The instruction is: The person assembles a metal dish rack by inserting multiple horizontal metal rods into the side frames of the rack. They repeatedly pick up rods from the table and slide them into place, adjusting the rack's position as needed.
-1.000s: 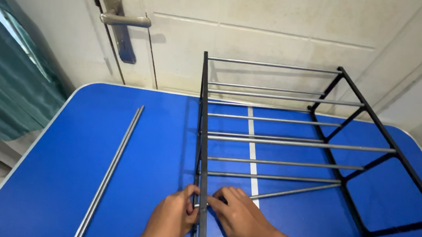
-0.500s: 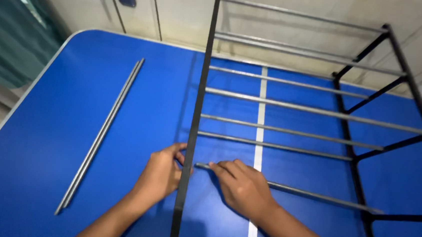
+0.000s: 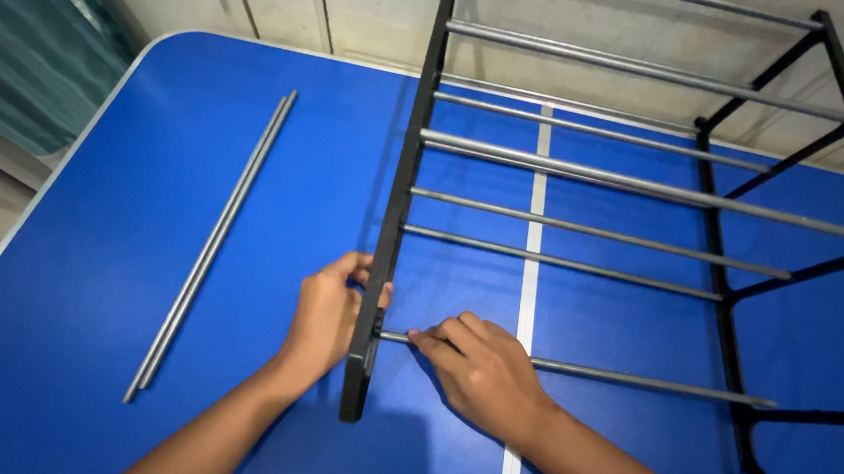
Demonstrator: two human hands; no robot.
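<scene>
hands on rack and rod

Worktop: rack frame stands centre to right; two loose rods lie left of it, well apart; door behind, far side.

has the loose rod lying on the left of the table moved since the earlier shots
No. The loose rod lies at the same slant beside the blue table's left edge; only the head camera has shifted. The left hand and right hand are off it.
</scene>
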